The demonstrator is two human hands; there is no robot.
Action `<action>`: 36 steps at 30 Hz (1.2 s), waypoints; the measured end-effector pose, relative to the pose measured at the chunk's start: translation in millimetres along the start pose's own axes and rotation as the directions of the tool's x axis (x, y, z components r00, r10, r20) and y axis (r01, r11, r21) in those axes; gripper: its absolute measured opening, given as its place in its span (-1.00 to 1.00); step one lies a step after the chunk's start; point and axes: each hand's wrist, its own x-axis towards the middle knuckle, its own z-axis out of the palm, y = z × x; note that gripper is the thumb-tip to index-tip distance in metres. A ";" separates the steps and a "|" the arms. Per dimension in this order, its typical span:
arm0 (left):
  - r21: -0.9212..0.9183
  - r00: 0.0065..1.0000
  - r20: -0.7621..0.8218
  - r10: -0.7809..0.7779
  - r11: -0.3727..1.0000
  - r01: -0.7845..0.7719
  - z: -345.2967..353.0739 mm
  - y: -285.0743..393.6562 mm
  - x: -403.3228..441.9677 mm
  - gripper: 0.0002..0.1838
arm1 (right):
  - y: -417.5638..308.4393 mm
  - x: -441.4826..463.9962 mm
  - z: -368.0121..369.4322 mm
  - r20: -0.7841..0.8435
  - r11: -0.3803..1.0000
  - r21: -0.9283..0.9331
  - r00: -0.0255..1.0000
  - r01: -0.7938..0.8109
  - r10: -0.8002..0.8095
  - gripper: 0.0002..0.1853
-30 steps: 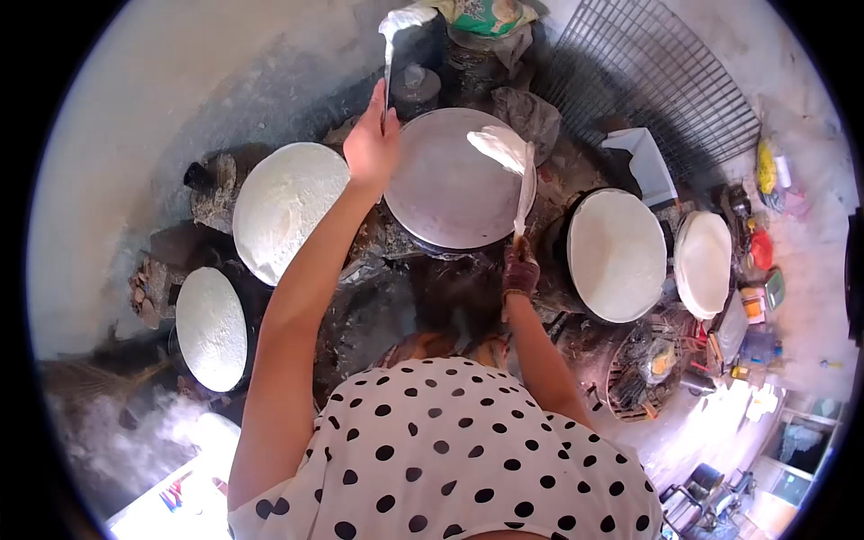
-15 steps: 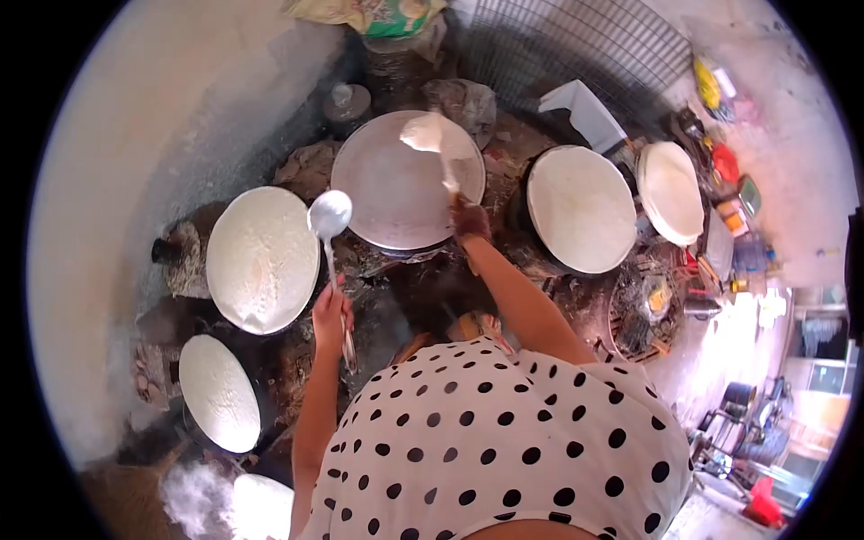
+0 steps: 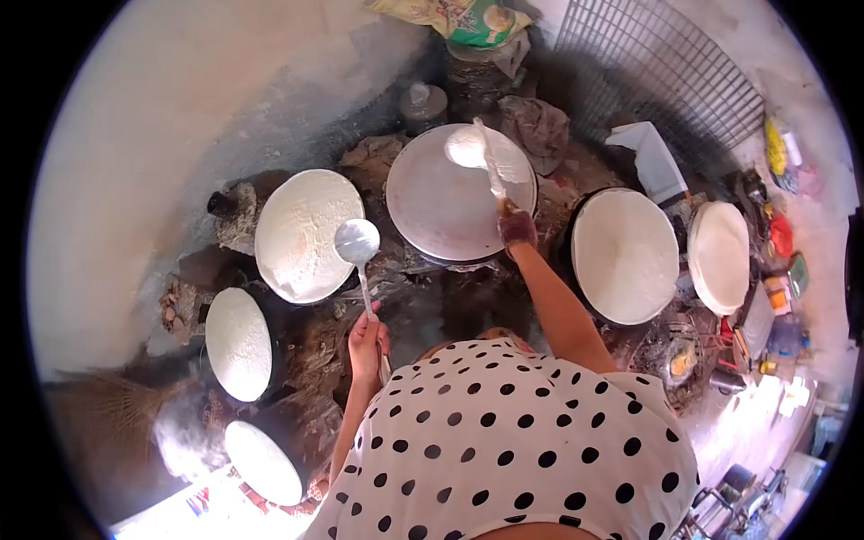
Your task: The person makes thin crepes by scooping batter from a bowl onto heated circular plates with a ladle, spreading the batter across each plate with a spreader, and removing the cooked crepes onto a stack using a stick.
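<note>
White batter (image 3: 465, 147) lies on the far part of the middle griddle (image 3: 432, 202), beside a stick (image 3: 492, 160) that the right hand (image 3: 516, 227) grips with curled fingers, while the left hand (image 3: 365, 342) clasps a ladle (image 3: 357, 241) near a white-coated pan (image 3: 301, 234).

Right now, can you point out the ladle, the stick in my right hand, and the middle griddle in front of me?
Ladle (image 3: 357, 241): head view, on its bowl.
Stick (image 3: 491, 164): head view, partway along its exposed length.
Middle griddle (image 3: 445, 203): head view, on its bare cooking surface.
</note>
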 end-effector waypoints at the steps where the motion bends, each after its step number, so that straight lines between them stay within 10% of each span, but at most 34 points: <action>1: -0.009 1.000 0.016 -0.005 1.000 0.006 1.5 -4.3 -2.0 -0.60 | -6.5 4.0 5.6 0.012 1.000 0.010 1.000 0.008 -0.008 -0.63; 7: -0.025 1.000 -0.021 0.009 1.000 -0.009 18.0 -14.9 -20.0 -0.58 | 2.1 41.1 -25.6 0.285 0.937 0.333 0.936 0.108 -0.209 -0.55; 8: -0.014 0.999 -0.034 0.007 1.000 -0.008 22.6 -11.9 -25.9 -0.59 | -33.4 15.1 -84.3 0.321 0.983 -0.142 0.945 0.112 -0.061 -0.54; 11: -0.027 0.996 -0.087 0.022 0.999 -0.024 32.7 -15.9 -36.3 -0.59 | 43.0 31.6 -32.2 -0.018 0.948 0.319 1.000 -0.010 0.016 -0.55; 15: -0.052 0.992 -0.124 -0.024 0.998 0.018 42.2 -20.5 -46.3 -0.59 | 3.6 15.5 -30.6 0.099 0.990 0.137 0.995 -0.023 0.010 -0.56; 18: -0.078 0.991 -0.125 -0.036 0.997 0.027 41.0 -30.4 -49.2 -0.60 | -15.4 44.3 -18.5 0.203 0.987 0.086 0.967 0.138 -0.153 -0.56; 22: -0.090 0.993 -0.121 -0.003 0.996 -0.008 42.2 -33.6 -55.6 -0.59 | 13.2 73.3 -23.8 0.222 0.781 0.494 0.812 0.383 -0.539 -0.67; 24: -0.103 0.990 -0.137 0.021 0.994 -0.036 44.6 -31.3 -60.8 -0.59 | 48.0 112.1 -19.2 0.461 0.617 0.768 0.817 -0.173 -0.345 -0.64; 26: -0.110 0.987 -0.156 0.032 0.993 -0.050 45.5 -33.6 -67.1 -0.59 | 63.6 125.3 5.6 0.579 0.177 0.815 0.766 -0.551 -0.281 -0.63; 27: -0.109 0.986 -0.165 0.028 0.993 -0.046 44.9 -36.8 -68.3 -0.59 | 55.0 109.7 -4.1 0.429 0.724 0.660 0.891 -0.200 -0.146 -0.66; 29: -0.097 0.984 -0.175 0.020 0.995 -0.038 43.8 -38.8 -69.4 -0.59 | 28.6 84.9 -14.9 0.210 0.982 0.144 0.966 0.121 -0.150 -0.68; 30: -0.109 0.985 -0.171 -0.001 0.994 -0.018 43.8 -39.0 -70.1 -0.59 | 10.5 73.6 -15.7 0.309 0.960 0.277 0.942 0.040 -0.128 -0.68; 33: -0.125 0.984 -0.175 -0.042 0.992 0.021 47.6 -36.5 -69.2 -0.60 | -10.3 60.3 -30.1 0.296 0.944 -0.106 0.916 0.314 -0.272 -0.68; 36: -0.082 0.979 -0.200 -0.026 0.997 0.010 53.3 -31.6 -68.4 -0.60 | 25.0 97.6 -19.5 0.397 0.852 0.321 0.758 0.414 -0.518 -0.63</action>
